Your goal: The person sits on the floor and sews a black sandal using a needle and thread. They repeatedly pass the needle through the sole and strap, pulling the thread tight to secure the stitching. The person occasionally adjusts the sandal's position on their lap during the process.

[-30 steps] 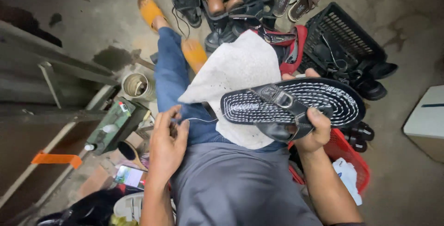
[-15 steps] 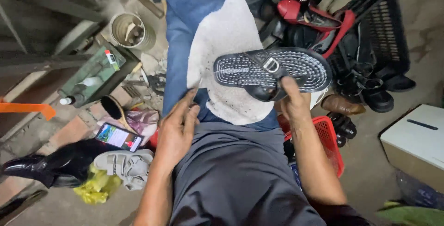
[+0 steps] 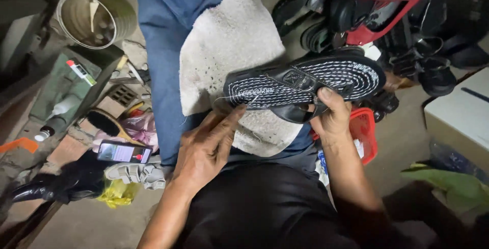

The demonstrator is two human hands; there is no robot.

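The person is sitting with a white towel (image 3: 224,50) lying over the lap. The right hand (image 3: 333,119) is gripping a black sandal (image 3: 305,83), sole up, with the fingers closed around its strap and side. The sandal is hanging just above the towel, over the knees. White stitches are running in rows across the sole.

The left hand (image 3: 206,147) is reaching up to the heel end of the sandal. Its fingers are pinching together at something thin there. It looks like a needle with a pale thread (image 3: 229,98), but it is too small to tell for sure.

To do this sewing well, I think the right hand should be holding the sandal very still. The left hand should be pulling the thread slowly and straight, so it is not tangling or snapping. Each stitch should be sitting tight in its row.

A phone (image 3: 124,153) is lying on the floor to the left, near a brush (image 3: 106,122) and a tin can (image 3: 94,20). More shoes (image 3: 423,65) are piling up ahead.
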